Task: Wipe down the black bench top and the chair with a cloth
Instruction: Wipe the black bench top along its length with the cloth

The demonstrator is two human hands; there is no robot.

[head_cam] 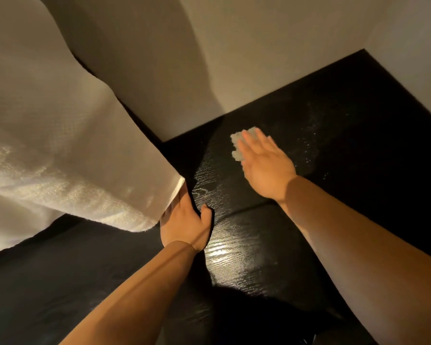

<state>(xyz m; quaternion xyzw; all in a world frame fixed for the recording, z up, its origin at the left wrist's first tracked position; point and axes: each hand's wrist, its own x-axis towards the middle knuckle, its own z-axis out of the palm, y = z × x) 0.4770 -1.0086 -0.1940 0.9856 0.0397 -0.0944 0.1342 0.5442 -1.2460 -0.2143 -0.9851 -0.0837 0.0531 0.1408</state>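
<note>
Head view: my right hand [264, 163] lies flat and open, pressing the cloth [239, 145] onto the black table [346, 135] near the wall. My left hand [184, 225] holds back a white bedcover [60, 145]; its fingers are hidden. Risk: the bedcover slipping onto the damp surface. No chair is visible.

It looked like a bedroom or hotel room — a white textured bedspread [60, 150] hung at the left, a glossy black wood-grain bench top [346, 145] met plain cream walls [259, 46] at the far corner, warmly lit.
</note>
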